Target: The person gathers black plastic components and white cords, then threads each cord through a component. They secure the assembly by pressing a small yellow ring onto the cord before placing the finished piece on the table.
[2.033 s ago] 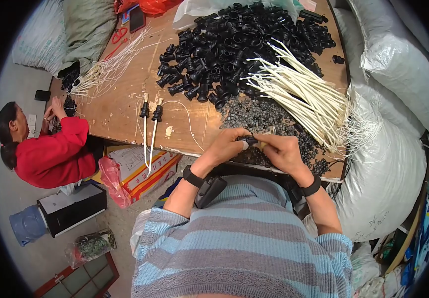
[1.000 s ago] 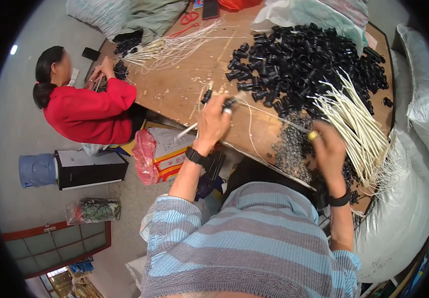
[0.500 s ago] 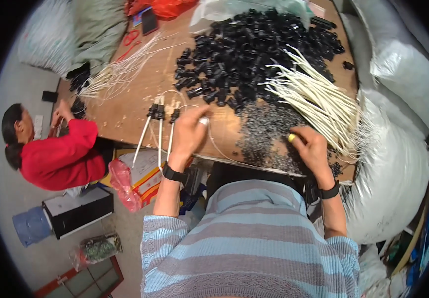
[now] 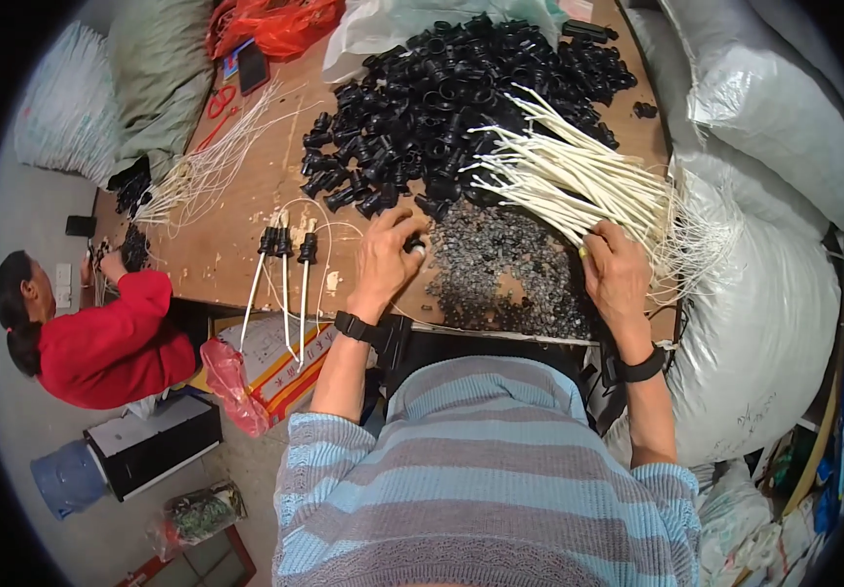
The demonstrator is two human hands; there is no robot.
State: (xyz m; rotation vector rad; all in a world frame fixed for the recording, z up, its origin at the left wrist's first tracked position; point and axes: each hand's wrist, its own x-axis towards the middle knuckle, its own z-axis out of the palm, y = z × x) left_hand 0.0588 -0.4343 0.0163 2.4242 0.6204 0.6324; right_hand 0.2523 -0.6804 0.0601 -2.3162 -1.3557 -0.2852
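My left hand [image 4: 389,256] is closed in a pinch on a small black plastic socket [image 4: 413,242], partly hidden by the fingers. It is just below a big heap of black plastic sockets [image 4: 451,93]. My right hand [image 4: 620,274] bends its fingers onto the lower edge of a bundle of white sleeved cables [image 4: 593,181], pinching a cable there; the fingertips are partly hidden. Between the hands spreads a layer of tiny grey and black pieces [image 4: 500,269]. Left of my left hand lie several white cables with black sockets [image 4: 283,243] on their ends, hanging over the table edge.
A co-worker in a red top [image 4: 114,338] handles black parts at the table's left side. Bulging white sacks [image 4: 755,323] press against the right edge. A cardboard box [image 4: 295,367] and a pink plastic bag [image 4: 233,386] sit below the left edge.
My left hand has come to the heap's near edge and closed on a black socket. My right hand has moved from the tiny pieces up to the white cables. The view has shifted slightly.
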